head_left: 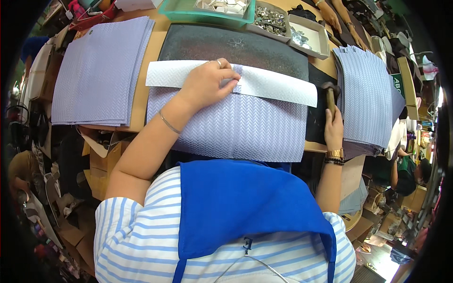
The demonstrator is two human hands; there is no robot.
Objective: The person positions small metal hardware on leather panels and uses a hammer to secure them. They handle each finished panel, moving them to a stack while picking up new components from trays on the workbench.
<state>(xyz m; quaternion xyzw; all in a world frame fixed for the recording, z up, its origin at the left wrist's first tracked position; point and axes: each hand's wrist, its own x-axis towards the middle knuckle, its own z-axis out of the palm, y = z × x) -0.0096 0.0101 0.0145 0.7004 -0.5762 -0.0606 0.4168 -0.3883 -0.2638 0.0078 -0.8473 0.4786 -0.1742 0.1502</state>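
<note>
A lavender sheet with a woven-look texture (269, 127) lies before me, its far part turned over to show a white backing (278, 82). My left hand (207, 82) rests on that white flap, thumb and fingertips pinched at the middle seam, where a short lavender strip (238, 70) shows. Whether a small piece sits between those fingertips is hidden. On the right, my right hand (334, 129) grips a hammer (331, 98) by its wooden handle, head up, beside the sheet's right edge. A dark, worn slab (226, 45) lies under the sheet's far side.
Stacks of similar lavender sheets stand left (99, 70) and right (365, 94). Along the back are a green tray (207, 18) with white pieces, a box of metal fittings (271, 21) and a white box (306, 35). Another person's hands (337, 19) are at the far right.
</note>
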